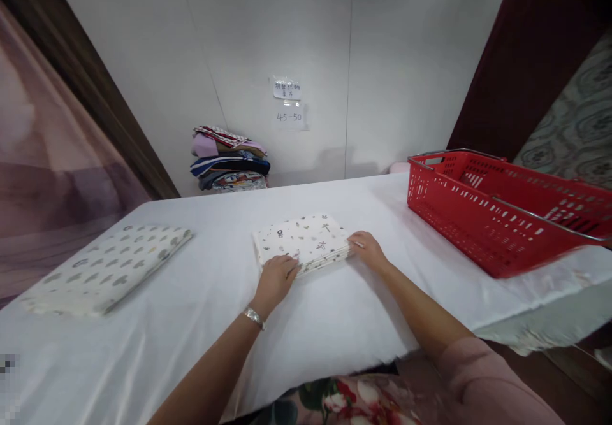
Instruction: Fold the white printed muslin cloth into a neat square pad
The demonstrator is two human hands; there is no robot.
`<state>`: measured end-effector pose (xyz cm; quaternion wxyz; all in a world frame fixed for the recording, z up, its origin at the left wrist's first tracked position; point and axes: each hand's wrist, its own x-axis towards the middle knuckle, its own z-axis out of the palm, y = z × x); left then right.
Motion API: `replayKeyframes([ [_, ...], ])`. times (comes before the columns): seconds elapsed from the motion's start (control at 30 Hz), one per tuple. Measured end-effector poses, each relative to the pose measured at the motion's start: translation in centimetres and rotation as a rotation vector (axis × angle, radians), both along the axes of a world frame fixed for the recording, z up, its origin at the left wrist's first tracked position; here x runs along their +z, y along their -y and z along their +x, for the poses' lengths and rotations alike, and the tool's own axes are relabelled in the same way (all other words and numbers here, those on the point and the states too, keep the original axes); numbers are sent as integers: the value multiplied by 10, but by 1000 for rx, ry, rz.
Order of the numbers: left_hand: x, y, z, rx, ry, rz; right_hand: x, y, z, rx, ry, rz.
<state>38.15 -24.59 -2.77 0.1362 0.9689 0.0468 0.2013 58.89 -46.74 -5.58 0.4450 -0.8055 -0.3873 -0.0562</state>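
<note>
A white cloth (306,237) with small dark and green prints lies folded into a flat rectangle on the table, its stacked layers showing along the near edge. My left hand (276,278), a silver bracelet on its wrist, is closed on the near edge, left of the middle, fingers over the top. At the near right corner, my right hand (367,248) pinches the layers. Both thumbs are partly hidden. Farther left, apart from my hands, rests another folded white cloth (115,262) with grey cloud-like prints.
A red plastic basket (454,221) with metal handles stands on the right of the white-covered table (191,348). Behind the far edge is a pile of folded fabrics (230,164). Paper signs (289,117) hang on the wall, one reading 45-50. A pinkish curtain (57,144) hangs at left.
</note>
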Motion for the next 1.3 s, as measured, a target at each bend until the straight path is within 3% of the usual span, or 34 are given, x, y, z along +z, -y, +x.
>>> replayKeyframes([
  [0.27, 1, 4, 4, 15, -70, 10, 4, 0, 0, 44, 167, -215],
  [0.4, 0, 3, 3, 4, -64, 6, 3, -3, -4, 46, 199, -180],
  [0.57, -3, 3, -1, 14, -2, -15, -1, -2, -8, 36, 232, -27],
  [0.67, -6, 5, -3, 9, 20, 12, -3, 2, -9, 42, 233, -29],
  [0.93, -14, 3, -4, -30, 15, 74, -7, 5, -13, 43, 65, -41],
  [1.13, -16, 2, -4, -4, 29, 38, -18, 5, -6, -80, -213, 179],
  [1.3, -17, 0, -3, 1, 22, 46, -20, 7, -3, -106, -214, 158],
])
